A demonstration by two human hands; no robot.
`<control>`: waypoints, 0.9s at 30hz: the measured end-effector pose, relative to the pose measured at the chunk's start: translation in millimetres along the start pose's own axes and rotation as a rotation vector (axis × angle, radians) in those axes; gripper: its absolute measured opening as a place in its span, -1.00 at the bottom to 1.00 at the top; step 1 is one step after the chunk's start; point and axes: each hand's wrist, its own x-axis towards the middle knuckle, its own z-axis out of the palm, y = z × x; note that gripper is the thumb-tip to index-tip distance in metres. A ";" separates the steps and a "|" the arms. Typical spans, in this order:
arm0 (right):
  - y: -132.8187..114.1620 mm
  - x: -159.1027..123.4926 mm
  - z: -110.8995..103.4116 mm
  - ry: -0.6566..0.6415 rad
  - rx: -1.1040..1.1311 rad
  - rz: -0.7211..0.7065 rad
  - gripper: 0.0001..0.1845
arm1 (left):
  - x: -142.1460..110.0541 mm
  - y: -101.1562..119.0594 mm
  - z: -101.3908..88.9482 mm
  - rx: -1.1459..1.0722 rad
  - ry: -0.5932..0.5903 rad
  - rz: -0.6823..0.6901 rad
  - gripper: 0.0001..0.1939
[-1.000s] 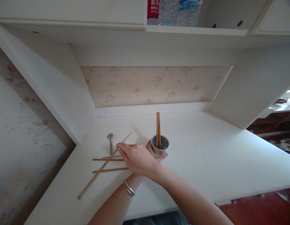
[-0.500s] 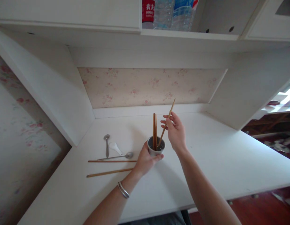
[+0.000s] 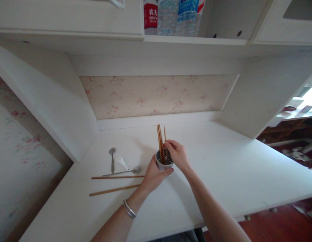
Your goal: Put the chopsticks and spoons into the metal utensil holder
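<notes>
My left hand wraps round a grey cup that stands on the white desktop. Several wooden chopsticks rise from the cup, leaning slightly left. Over the cup's right rim, my right hand pinches one lighter chopstick, nearly upright with its lower end inside the cup. Left of the cup lie a short metal spoon, a white spoon and a long metal spoon. Two more chopsticks lie in front of them, an upper one and a lower one, their right ends close to my left hand and wrist.
The white desktop runs beneath a cabinet shelf holding several bottles. A side panel bounds it on the left and another on the right. Floral wallpaper covers the back.
My right hand has moved left and down to the cup, bringing its chopstick from a rightward tilt to nearly upright. My left hand keeps its hold on the cup. The camera view has shifted slightly.
</notes>
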 end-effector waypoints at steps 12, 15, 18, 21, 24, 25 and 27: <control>-17.5 12.3 -6.3 -0.037 -0.141 -0.014 -0.71 | 1.0 -3.1 -2.1 -0.024 -0.032 -0.019 -0.30; -18.4 13.4 -5.8 -0.067 -0.169 -0.022 -0.71 | 3.1 -3.9 -8.0 -0.042 -0.097 -0.041 -0.31; -16.6 9.3 -5.5 -0.054 -0.176 -0.032 -0.70 | 6.1 -4.2 -14.2 -0.050 -0.156 -0.057 -0.29; -13.9 3.5 -6.0 -0.043 -0.194 -0.020 -0.69 | 8.0 -4.6 -17.5 -0.068 -0.166 -0.070 -0.28; -10.6 -0.3 -6.9 -0.048 -0.188 -0.015 -0.69 | 8.1 -4.5 -18.0 -0.110 -0.183 -0.071 -0.28; -9.4 -0.9 -6.9 -0.048 -0.183 -0.018 -0.69 | 8.0 -4.3 -18.1 -0.118 -0.189 -0.072 -0.29; -6.8 -1.7 -6.6 -0.044 -0.169 -0.025 -0.69 | 7.9 -3.8 -18.3 -0.118 -0.198 -0.073 -0.30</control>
